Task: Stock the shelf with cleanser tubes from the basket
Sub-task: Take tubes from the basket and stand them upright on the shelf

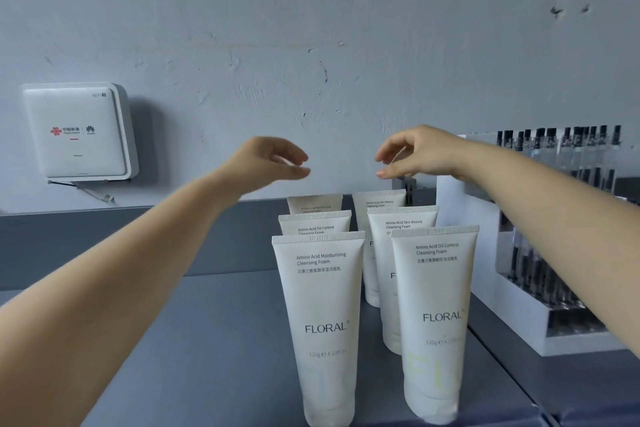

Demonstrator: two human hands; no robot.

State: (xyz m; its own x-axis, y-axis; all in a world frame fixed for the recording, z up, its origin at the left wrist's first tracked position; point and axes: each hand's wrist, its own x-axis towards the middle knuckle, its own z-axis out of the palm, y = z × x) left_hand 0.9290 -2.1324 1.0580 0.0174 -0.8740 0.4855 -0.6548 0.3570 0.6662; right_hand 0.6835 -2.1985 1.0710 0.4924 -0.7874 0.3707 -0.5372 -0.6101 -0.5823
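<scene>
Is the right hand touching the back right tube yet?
Apart. The head view shows grey wall between the right hand and the back right tube's top edge.

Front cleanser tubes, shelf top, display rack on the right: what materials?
Front cleanser tubes: likely soft matte white plastic, with ribbed crimped top seals and printed text. Shelf top: smooth grey, matte, perhaps laminate or painted board; unclear. Display rack: glossy white base with clear tiers, probably acrylic.

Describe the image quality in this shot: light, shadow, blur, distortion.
Head view: soft, even light; the router casts a faint shadow rightward on the wall; front tubes' print is sharp; the display rack at right is smeared; both forearms bow outward from wide-angle distortion.
</scene>
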